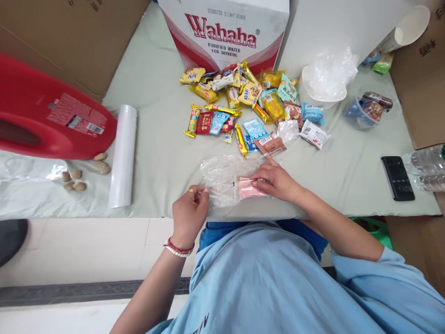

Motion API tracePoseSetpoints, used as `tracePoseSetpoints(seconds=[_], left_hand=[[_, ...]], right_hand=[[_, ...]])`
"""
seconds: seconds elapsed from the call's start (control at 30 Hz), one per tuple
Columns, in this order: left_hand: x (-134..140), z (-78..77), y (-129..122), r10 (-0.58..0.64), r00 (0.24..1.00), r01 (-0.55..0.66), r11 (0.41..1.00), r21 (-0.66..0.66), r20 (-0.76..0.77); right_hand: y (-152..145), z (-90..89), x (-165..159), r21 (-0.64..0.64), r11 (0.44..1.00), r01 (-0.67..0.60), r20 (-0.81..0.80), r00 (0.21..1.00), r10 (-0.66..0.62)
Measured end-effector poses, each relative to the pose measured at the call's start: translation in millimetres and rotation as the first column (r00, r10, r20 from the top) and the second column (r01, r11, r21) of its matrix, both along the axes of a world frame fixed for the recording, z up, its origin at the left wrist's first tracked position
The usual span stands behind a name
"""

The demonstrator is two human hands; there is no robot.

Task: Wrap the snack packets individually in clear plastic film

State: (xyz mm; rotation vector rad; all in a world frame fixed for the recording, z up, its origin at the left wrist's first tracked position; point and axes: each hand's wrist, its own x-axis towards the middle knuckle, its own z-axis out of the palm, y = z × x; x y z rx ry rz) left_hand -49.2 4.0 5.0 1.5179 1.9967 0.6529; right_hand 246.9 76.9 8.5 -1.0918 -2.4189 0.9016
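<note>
A clear plastic bag (218, 174) lies spread out near the table's front edge. Its left edge is pinched between the thumb and fingers of my left hand (190, 211), which wears a ring and bracelets. Over the bag's right part, my right hand (280, 181) has its fingers closed on a pink packet (246, 188). The fingers cover the packet's right end, and I cannot tell whether it is inside the bag or on top. Just beyond my right hand, a brown packet (270, 144) and a light-blue packet (255, 129) lie at the near side of a snack pile (250, 95).
A Wahaha carton (225, 32) stands behind the pile. To the left are a plastic roll (123, 155), a red jug (52, 116) and several walnuts (77, 175). On the right are a white bowl (323, 99), a clear cup (361, 113), a phone (398, 178) and bottles (426, 162).
</note>
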Motion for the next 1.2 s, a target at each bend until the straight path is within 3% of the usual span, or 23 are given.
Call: tracePoseSetpoints(seconds=[0.07,0.1,0.17,0.23,0.3,0.37,0.5,0.63,0.73,0.83,0.93,1.03,1.1,1.2], left_hand=[[1.5,4.9,-9.0,0.084,0.996,-0.076,0.978,0.192,-0.034],[3.3,9.1,-15.1,0.135,0.988,-0.103,0.937,0.333,-0.073],[10.4,19.5,-28.3,0.191,0.968,-0.053,0.789,0.612,-0.163],[23.2,28.0,-37.8,0.030,0.962,0.186,0.651,0.736,-0.271],[40.6,29.4,-38.4,-0.284,0.890,0.456,0.574,0.680,-0.357],[59.1,22.2,-29.1,-0.498,0.785,0.617,0.580,0.532,-0.368],[82.6,0.7,-3.3,-0.554,0.734,0.675,0.662,0.327,-0.394],[85.8,-1.2,4.1,-0.520,0.736,0.669,0.657,0.347,-0.433],[85.1,5.8,2.9,-0.506,0.737,0.668,0.646,0.368,-0.449],[85.8,9.6,2.8,-0.504,0.729,0.674,0.648,0.355,-0.464],[87.4,9.9,3.5,-0.505,0.718,0.682,0.648,0.340,-0.479],[89.6,10.8,4.0,-0.504,0.713,0.683,0.656,0.321,-0.488],[90.9,12.2,3.7,-0.500,0.710,0.684,0.656,0.319,-0.496],[91.7,12.6,2.1,-0.477,0.712,0.675,0.665,0.318,-0.515]], right_hand=[[2.2,-0.6,-1.9,-0.012,1.000,0.013,-0.003,1.000,-0.013],[2.1,-0.5,-2.7,-0.012,1.000,0.023,0.005,1.000,-0.023],[0.6,0.2,-4.2,-0.007,0.999,0.034,0.027,0.999,-0.034],[-0.7,1.6,-5.7,0.007,0.999,0.032,0.045,0.998,-0.032],[-0.4,3.6,-6.3,0.024,0.999,0.022,0.060,0.998,-0.024],[2.4,6.6,-5.6,0.018,1.000,-0.007,0.081,0.997,0.005],[15.6,17.9,-5.7,0.065,0.997,-0.032,0.162,0.987,0.021],[34.9,31.7,-19.2,0.256,0.967,0.011,0.308,0.947,-0.092],[49.6,36.0,-32.7,0.230,0.970,-0.081,0.503,0.863,-0.047],[63.1,36.2,-37.7,0.219,0.969,-0.114,0.587,0.809,-0.038],[72.6,39.9,-31.0,0.217,0.974,-0.057,0.542,0.837,-0.072],[70.2,51.8,-17.5,0.218,0.976,-0.008,0.362,0.929,-0.074],[58.4,61.6,-8.4,0.227,0.972,-0.051,0.207,0.978,0.003],[28.0,69.1,1.9,0.185,0.958,-0.220,0.062,0.975,0.212]])
